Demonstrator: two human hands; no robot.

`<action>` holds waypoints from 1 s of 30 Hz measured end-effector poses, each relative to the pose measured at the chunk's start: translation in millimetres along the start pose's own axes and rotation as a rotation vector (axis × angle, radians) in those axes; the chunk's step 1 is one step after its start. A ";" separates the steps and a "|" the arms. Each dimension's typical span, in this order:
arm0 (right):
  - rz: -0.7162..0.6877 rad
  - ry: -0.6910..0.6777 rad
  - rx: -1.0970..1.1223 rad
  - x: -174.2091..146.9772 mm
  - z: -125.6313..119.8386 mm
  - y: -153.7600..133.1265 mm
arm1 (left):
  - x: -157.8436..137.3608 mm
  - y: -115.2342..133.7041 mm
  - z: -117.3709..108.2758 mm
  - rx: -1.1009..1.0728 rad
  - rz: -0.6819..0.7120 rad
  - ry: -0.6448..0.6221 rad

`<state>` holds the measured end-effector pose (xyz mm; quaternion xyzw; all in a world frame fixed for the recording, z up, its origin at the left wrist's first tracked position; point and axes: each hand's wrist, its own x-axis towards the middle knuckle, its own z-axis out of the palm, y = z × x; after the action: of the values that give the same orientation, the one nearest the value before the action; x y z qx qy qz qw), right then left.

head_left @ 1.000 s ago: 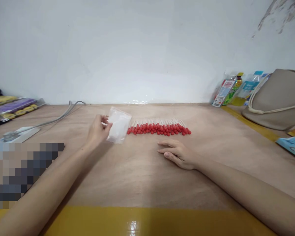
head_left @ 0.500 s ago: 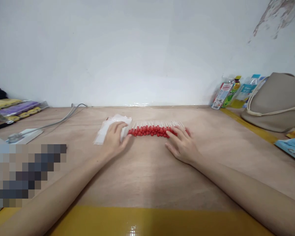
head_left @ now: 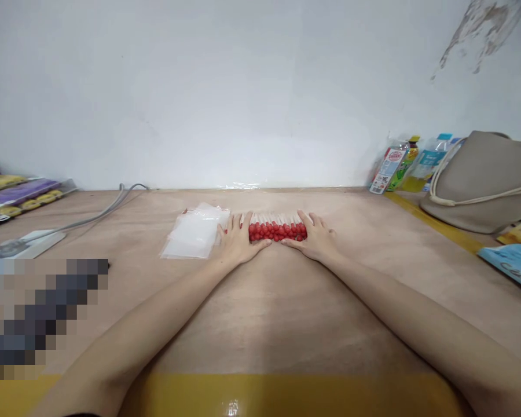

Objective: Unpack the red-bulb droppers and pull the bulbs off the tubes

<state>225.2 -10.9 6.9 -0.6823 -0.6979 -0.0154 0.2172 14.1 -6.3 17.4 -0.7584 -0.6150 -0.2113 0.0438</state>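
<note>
A row of red-headed sticks (head_left: 278,230) with pale shafts lies in a heap on the wooden table, heads toward me. They look like large matches, but I cannot tell their exact kind. My left hand (head_left: 239,240) rests over the left end of the heap, fingers spread and thumb along the near side. At the right end, my right hand (head_left: 319,238) lies the same way, its fingers apart. Both hands touch the heap and hide its ends. Left of my left hand is a stack of clear, whitish plastic bags (head_left: 195,231).
A power strip (head_left: 37,243) with a grey cable lies at left, by packs in yellow and purple (head_left: 24,194). At right stand a drink carton (head_left: 387,169), a bottle (head_left: 428,168) and a taupe bag (head_left: 481,179). A blue packet (head_left: 512,263) lies nearer.
My left hand has moved right, off the plastic bags and onto the sticks. Both hands are closer together, and the row of sticks showing between them is shorter. The view has shifted slightly.
</note>
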 end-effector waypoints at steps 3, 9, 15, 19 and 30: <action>-0.028 0.014 0.032 7.0 2.3 1.8 | 7.1 -2.7 5.8 -0.014 -0.019 0.028; -0.077 0.101 0.075 18.0 12.1 7.4 | 14.6 -6.3 13.3 -0.025 -0.008 0.073; -0.392 0.323 0.112 -5.7 6.7 3.9 | 3.3 -5.9 3.5 -0.027 0.124 0.245; -0.657 0.181 0.191 -33.6 -4.4 -1.0 | 0.7 -11.0 0.6 -0.038 0.122 0.342; -0.629 0.056 0.303 -37.6 0.3 2.4 | 10.0 -18.4 7.9 -0.143 0.172 0.442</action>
<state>226.4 -46.1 -6.2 -0.3933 -0.8619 0.0035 0.3200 0.2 9.8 10.4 -0.7447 -0.5069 -0.4106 0.1412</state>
